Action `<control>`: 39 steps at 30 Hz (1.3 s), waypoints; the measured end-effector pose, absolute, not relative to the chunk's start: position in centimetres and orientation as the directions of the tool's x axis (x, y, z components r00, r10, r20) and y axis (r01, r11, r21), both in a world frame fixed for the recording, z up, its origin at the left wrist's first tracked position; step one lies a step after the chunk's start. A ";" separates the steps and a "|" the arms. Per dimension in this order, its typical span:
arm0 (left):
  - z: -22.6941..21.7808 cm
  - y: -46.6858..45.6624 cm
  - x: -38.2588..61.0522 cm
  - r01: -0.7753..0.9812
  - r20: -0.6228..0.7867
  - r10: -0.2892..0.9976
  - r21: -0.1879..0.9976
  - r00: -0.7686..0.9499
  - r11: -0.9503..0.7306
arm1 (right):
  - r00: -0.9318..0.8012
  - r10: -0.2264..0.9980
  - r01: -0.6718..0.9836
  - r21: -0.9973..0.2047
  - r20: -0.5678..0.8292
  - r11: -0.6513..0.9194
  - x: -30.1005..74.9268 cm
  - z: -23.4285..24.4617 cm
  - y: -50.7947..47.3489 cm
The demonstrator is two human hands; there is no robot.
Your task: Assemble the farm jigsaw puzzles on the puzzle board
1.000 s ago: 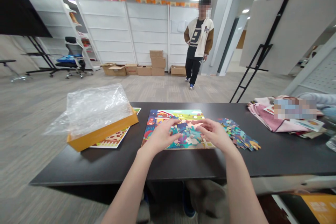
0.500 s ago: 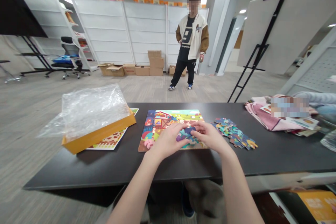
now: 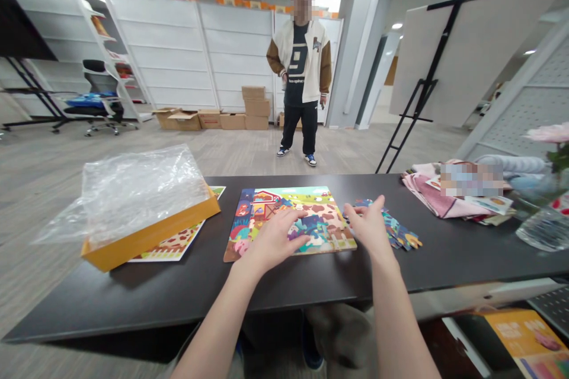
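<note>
Cardboard jigsaw board [image 3: 317, 201] is touched by the open left hand [image 3: 273, 243], nothing gripped. Loose puzzle pieces [image 3: 397, 232] are seen at the board's 3 o'clock, beside the open, empty right hand [image 3: 371, 228], drawn off the board since the earlier frame; a dark blue piece [image 3: 311, 226] is left lying there.

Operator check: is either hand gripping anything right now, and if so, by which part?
Nothing appears held. The left hand lies open on the jigsaw puzzle; the right hand is open beside the loose puzzle pieces.
</note>
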State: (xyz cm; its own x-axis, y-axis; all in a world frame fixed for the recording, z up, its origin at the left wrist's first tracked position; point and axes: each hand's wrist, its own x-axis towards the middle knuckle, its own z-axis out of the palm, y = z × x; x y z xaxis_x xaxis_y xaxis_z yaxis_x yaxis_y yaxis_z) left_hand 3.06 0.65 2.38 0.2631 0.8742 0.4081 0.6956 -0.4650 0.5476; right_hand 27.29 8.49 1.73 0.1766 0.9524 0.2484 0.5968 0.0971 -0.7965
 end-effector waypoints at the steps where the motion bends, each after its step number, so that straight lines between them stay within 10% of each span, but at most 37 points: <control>1: 2.4 0.7 3.1 0.696 0.402 0.877 0.550 0.264 -0.462 | 0.200 0.948 0.595 -0.800 0.246 0.083 27.3 1.8 8.4; 12: 2.5 1.1 3.6 0.652 0.431 0.857 0.569 0.282 -0.501 | -0.427 0.882 0.343 -0.866 0.200 0.363 23.6 2.5 6.6; 39: 2.9 0.7 3.4 0.685 0.464 0.841 0.519 0.276 -0.511 | -0.390 0.898 0.263 -0.910 0.203 0.320 23.7 2.9 6.3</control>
